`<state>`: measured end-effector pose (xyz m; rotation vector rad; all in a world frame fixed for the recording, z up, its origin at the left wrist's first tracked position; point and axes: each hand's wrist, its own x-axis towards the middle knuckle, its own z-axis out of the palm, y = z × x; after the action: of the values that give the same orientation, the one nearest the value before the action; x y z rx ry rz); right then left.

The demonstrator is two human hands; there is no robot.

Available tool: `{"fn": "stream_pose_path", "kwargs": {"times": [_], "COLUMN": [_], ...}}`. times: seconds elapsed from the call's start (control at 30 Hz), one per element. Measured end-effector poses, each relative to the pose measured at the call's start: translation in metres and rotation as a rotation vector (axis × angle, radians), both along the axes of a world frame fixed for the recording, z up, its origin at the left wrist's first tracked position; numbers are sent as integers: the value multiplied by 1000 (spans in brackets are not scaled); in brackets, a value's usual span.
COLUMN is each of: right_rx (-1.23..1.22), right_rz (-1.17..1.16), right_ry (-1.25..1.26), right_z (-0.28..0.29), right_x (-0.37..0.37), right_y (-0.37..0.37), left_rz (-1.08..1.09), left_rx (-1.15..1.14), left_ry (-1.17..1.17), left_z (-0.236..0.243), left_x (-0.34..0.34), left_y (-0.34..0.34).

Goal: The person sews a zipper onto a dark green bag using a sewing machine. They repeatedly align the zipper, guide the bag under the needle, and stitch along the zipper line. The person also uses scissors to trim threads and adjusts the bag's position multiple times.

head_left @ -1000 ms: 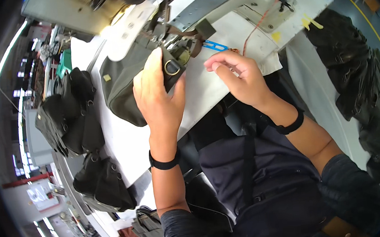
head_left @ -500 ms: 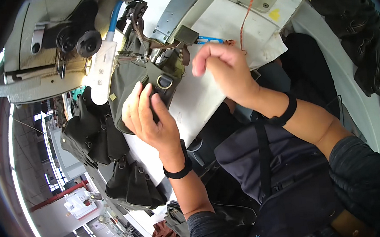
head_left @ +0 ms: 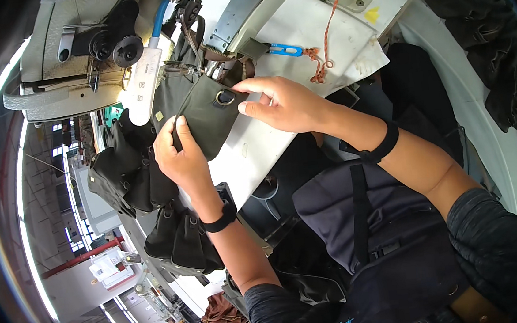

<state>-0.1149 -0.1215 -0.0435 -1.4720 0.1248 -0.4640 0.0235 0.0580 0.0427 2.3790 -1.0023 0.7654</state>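
Under the sewing machine head lies a dark olive fabric bag with a metal D-ring on a small tab near its right corner. My left hand grips the bag's near-left edge, thumb on top and the fingers partly hidden behind the fabric. At the right corner, beside the D-ring, the thumb and forefinger of my right hand close on the bag's edge. The needle area of the sewing machine meets the bag's far end; a white light bar hangs over its left side.
Blue thread snips and an orange cord lie on the white table at the right. More olive bags hang in a pile at the left. Dark material is heaped at the far right.
My right hand has come down from above the table to the bag's right corner. My left hand has shifted left and nearer along the bag, which now lies flatter.
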Motion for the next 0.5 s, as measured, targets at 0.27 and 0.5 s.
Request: {"fn": "stream_pose_path", "kwargs": {"times": [0.27,0.5], "right_rx": [258,273], "right_rz": [-21,-65], "right_ry": [-204,-187], "right_z": [5,23], "right_x": [3,-5], "right_y": [16,10], "left_rz": [-232,-214], "left_rx": [230,144], "left_ry": [-223,-88], "left_z": [-19,-26], "left_x": [-55,-70], "left_y": [-35,-39]}}
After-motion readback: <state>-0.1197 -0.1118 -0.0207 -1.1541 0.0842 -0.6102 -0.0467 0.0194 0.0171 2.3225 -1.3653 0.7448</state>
